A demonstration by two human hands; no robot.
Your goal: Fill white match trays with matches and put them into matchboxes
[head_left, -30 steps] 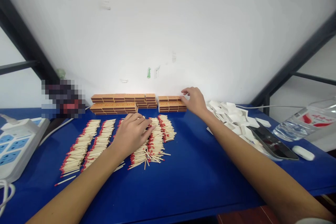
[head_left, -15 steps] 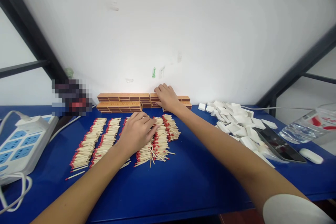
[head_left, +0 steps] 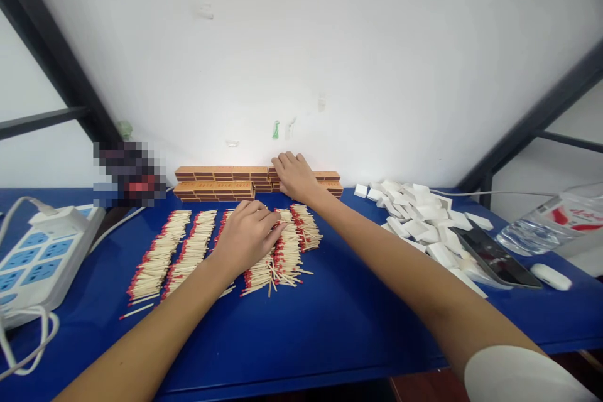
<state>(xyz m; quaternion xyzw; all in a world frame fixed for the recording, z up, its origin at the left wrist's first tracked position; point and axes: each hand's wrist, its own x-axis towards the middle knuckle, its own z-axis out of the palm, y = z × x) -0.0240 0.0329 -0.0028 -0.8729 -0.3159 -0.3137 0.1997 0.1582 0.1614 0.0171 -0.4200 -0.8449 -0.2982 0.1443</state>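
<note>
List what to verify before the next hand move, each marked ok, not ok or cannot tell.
1. Right hand at the orange-and-brown rectangular cardboard matchboxes: ok.
2. Box gripped in its fingers: cannot tell; the hand hides any contact.
3. Left hand over the red-tipped pale wooden matches: ok; whether it holds any is hidden.
4. Matches all neatly lined up: not ok; several lie crossed at a near end, and one lies apart at the left.
5. Visible matchboxes standing in stacks: ok.
6. Small white rectangular trays in order: not ok; jumbled heap.
</note>
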